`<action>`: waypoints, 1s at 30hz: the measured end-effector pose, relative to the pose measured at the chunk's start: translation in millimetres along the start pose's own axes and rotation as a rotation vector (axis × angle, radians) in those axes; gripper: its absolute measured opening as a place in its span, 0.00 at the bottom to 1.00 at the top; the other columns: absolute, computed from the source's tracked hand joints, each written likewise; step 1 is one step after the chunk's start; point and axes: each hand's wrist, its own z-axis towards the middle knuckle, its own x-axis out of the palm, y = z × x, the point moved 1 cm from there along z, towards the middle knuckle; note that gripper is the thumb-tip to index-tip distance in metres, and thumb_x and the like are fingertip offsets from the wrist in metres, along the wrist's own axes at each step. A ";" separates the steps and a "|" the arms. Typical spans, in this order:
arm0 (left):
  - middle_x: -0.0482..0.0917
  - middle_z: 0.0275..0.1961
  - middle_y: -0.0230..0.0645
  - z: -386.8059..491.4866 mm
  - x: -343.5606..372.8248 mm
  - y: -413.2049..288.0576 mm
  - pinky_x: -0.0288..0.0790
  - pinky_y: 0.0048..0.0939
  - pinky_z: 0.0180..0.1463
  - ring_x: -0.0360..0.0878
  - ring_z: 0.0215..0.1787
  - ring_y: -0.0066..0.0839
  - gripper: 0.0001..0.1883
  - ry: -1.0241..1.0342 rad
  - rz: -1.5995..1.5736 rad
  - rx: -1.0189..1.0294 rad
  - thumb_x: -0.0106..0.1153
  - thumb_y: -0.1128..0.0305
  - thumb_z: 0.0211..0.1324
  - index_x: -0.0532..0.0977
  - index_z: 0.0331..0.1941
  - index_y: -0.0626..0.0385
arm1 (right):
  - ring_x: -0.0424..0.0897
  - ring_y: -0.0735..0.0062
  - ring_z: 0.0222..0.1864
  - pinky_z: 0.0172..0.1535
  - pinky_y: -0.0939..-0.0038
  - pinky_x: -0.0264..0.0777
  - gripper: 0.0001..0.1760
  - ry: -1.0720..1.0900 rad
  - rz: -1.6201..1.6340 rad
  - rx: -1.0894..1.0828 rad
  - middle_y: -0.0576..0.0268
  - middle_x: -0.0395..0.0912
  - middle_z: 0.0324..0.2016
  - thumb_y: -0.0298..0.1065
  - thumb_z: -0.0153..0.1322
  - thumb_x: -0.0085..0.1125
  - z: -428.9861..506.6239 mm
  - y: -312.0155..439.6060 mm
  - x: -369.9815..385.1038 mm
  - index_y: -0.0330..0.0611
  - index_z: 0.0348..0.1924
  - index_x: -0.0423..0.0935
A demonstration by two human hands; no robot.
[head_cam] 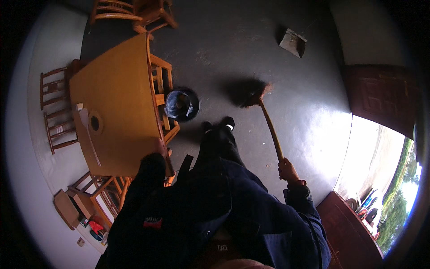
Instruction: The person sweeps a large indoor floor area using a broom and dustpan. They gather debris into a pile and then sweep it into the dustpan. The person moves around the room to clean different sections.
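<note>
My right hand (288, 170) is closed around the handle of a broom (272, 129), whose reddish head points away from me above the dark floor, with a shadow beside it. At the near right corner of a yellow-topped wooden table (117, 134), my left hand (160, 148) rests on or by the edge; it is blurred, so its fingers cannot be made out. A dark bucket (194, 112) with a plastic liner stands against the table's side, beyond my feet. Farther off on the floor lies a pale dustpan-like scoop (291, 43).
Wooden chairs (116, 15) stand beyond the table, with others (60, 129) along its left side. A long paddle (90, 134) lies on the tabletop. On the right are red-brown doors (379, 97) with an opening to outside. An open cardboard box (66, 208) sits at the lower left.
</note>
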 end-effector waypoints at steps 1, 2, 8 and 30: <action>0.69 0.35 0.50 0.7 -0.4 0.4 0.65 0.42 0.40 0.69 0.38 0.48 0.15 -0.022 0.000 0.019 0.48 0.73 0.52 0.62 0.44 0.61 | 0.61 0.74 0.06 0.10 0.72 0.61 0.15 0.002 0.065 -0.006 0.71 0.60 0.11 0.47 0.70 0.43 -2.4 1.9 5.1 0.44 0.33 0.67; 0.69 0.35 0.50 2.9 0.2 1.3 0.65 0.42 0.40 0.69 0.38 0.48 0.15 0.015 0.038 -0.007 0.48 0.73 0.52 0.62 0.45 0.61 | 0.64 0.73 0.07 0.11 0.70 0.62 0.13 -0.074 -0.173 -0.183 0.68 0.62 0.13 0.42 0.71 0.44 -4.8 4.9 11.9 0.41 0.37 0.67; 0.70 0.36 0.48 8.6 14.1 28.0 0.66 0.39 0.39 0.71 0.39 0.44 0.17 -0.050 -0.045 0.134 0.48 0.73 0.54 0.62 0.48 0.60 | 0.69 0.76 0.15 0.14 0.73 0.63 0.18 -0.044 -0.436 -0.585 0.62 0.67 0.18 0.34 0.69 0.47 51.0 85.8 86.1 0.44 0.52 0.63; 0.68 0.51 0.45 11.1 -29.8 -8.6 0.61 0.31 0.55 0.68 0.54 0.37 0.28 0.282 0.019 -0.211 0.47 0.77 0.55 0.52 0.60 0.61 | 0.63 0.81 0.12 0.14 0.78 0.57 0.26 -0.179 0.277 -0.290 0.62 0.71 0.26 0.43 0.67 0.56 113.8 92.6 -26.2 0.58 0.58 0.63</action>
